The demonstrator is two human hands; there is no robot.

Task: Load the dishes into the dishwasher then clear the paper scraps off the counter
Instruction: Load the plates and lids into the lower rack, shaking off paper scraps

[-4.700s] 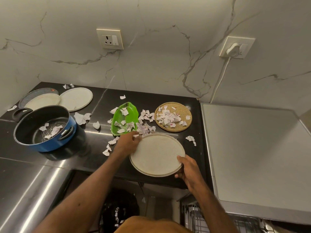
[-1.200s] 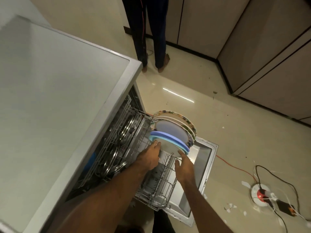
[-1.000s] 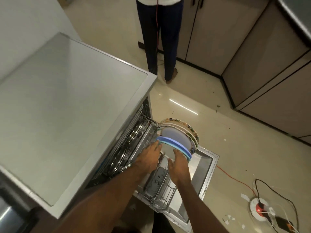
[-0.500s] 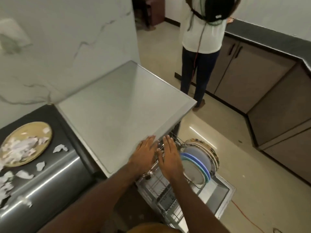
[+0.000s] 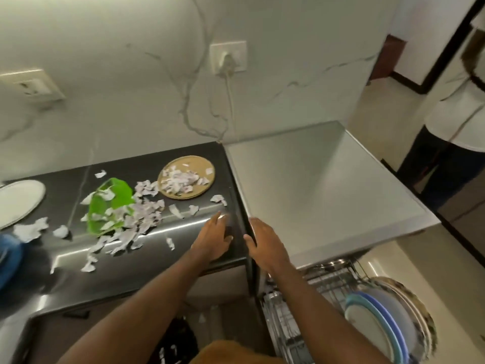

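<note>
Both hands were empty. The left hand hovered over the right edge of the bench, fingers straight and close together. The right hand was just beside it, over the seam with the dishwasher, fingers loosely spread. Whether either touched the surface could not be told.

Unloaded dishes sat on the bench: a round plate heaped with scraps near the back right corner, a green dish mid-bench among more scraps, and a white plate and blue pot at the left edge. Other plates stood upright in the rack.

The round plate looked the nearest pick. It would be best gripped at opposite rims and kept level. Its scraps should be tipped onto the bench, not carried over the floor, before it is slotted upright.
</note>
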